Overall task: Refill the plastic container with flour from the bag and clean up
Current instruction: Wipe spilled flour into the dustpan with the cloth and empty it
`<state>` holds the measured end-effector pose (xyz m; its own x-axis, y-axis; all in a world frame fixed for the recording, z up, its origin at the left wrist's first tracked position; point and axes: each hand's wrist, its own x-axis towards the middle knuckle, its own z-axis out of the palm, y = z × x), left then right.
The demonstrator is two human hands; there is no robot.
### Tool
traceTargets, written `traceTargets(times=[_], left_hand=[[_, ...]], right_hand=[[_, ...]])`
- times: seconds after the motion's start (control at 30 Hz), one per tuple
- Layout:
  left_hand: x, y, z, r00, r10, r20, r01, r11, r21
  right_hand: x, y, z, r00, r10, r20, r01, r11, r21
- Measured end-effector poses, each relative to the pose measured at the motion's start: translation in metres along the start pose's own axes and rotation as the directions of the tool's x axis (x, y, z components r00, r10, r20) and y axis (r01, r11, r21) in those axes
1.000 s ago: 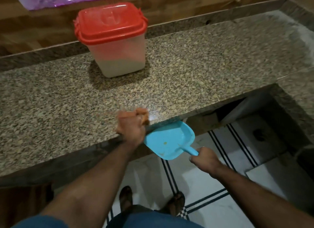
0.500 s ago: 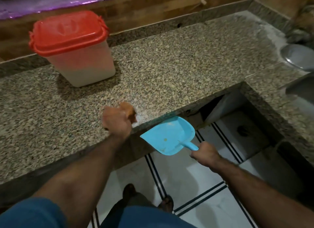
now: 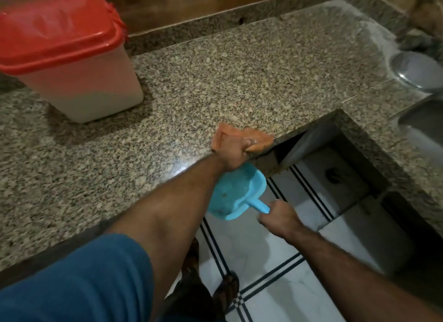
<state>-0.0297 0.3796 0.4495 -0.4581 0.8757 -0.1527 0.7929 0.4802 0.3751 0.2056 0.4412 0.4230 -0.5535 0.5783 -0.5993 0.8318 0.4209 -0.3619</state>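
Note:
The plastic container [image 3: 79,81] stands at the back left of the granite counter [image 3: 239,77], its red lid closed and flour showing through its clear wall. My left hand [image 3: 233,153] presses an orange cloth [image 3: 242,135] flat at the counter's front edge. Just below that edge my right hand [image 3: 279,216] grips the handle of a blue dustpan [image 3: 237,197], held tilted with its mouth toward the counter edge. A few specks lie inside the pan. No flour bag is in view.
White flour dust covers the counter's far right corner [image 3: 374,26]. A steel bowl [image 3: 417,69] and a sink rim [image 3: 422,120] sit at the right. Below the counter lies a white tiled floor [image 3: 275,261] with dark stripes, where my sandalled feet stand.
My left hand slid the cloth to the right along the counter's front edge. The dustpan followed to the right beneath it. The view shifted right, so the container now sits further left.

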Motion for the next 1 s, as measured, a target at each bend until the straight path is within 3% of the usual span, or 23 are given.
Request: traceTargets(times=[0.13, 0.2, 0.3, 0.37, 0.47, 0.53, 0.6, 0.67, 0.73, 0.8, 0.9, 0.93, 1.0], left_hand=[[-0.066, -0.06, -0.022, 0.998, -0.018, -0.061, 0.011, 0.993, -0.114], [-0.107, -0.079, -0.05, 0.978, -0.193, -0.076, 0.185, 0.977, -0.106], [-0.143, -0.11, -0.076, 0.801, -0.566, -0.195, 0.529, 0.822, -0.21], [-0.161, -0.124, -0.078, 0.677, -0.686, -0.269, 0.655, 0.727, -0.207], [-0.184, -0.115, -0.054, 0.592, -0.775, -0.223, 0.762, 0.628, -0.159], [-0.188, -0.075, -0.023, 0.633, -0.723, -0.277, 0.72, 0.681, -0.135], [-0.172, -0.027, -0.008, 0.694, -0.654, -0.3, 0.601, 0.756, -0.258], [-0.153, -0.01, 0.0, 0.796, -0.566, -0.214, 0.446, 0.788, -0.424], [-0.148, 0.001, -0.025, 0.818, -0.551, -0.163, 0.381, 0.733, -0.563], [-0.17, -0.002, -0.054, 0.798, -0.586, -0.141, 0.301, 0.59, -0.749], [-0.231, -0.045, -0.071, 0.607, -0.76, -0.233, 0.4, 0.545, -0.737], [-0.253, -0.08, -0.065, 0.517, -0.818, -0.253, 0.512, 0.532, -0.674], [-0.287, -0.131, -0.048, 0.398, -0.9, -0.177, 0.738, 0.428, -0.522]], right_hand=[[-0.001, 0.007, 0.01, 0.999, -0.027, -0.032, 0.025, 0.998, -0.057], [-0.003, 0.016, 0.014, 0.998, -0.053, -0.035, 0.049, 0.994, -0.096], [-0.007, 0.03, 0.022, 0.996, -0.081, -0.024, 0.077, 0.988, -0.131], [-0.009, 0.034, 0.023, 0.993, -0.11, -0.04, 0.103, 0.983, -0.154], [-0.013, 0.036, 0.024, 0.99, -0.136, -0.037, 0.127, 0.976, -0.175], [-0.015, 0.038, 0.028, 0.987, -0.159, -0.006, 0.153, 0.961, -0.232], [-0.02, 0.038, 0.034, 0.982, -0.188, 0.02, 0.187, 0.946, -0.266], [-0.024, 0.037, 0.039, 0.978, -0.206, 0.037, 0.208, 0.941, -0.266], [-0.028, 0.035, 0.041, 0.974, -0.224, 0.04, 0.226, 0.936, -0.269], [-0.031, 0.033, 0.042, 0.97, -0.241, 0.04, 0.242, 0.931, -0.274], [-0.03, 0.033, 0.045, 0.96, -0.273, 0.061, 0.279, 0.91, -0.307], [-0.029, 0.035, 0.048, 0.955, -0.288, 0.07, 0.295, 0.898, -0.327], [-0.028, 0.039, 0.054, 0.949, -0.307, 0.074, 0.312, 0.88, -0.358]])
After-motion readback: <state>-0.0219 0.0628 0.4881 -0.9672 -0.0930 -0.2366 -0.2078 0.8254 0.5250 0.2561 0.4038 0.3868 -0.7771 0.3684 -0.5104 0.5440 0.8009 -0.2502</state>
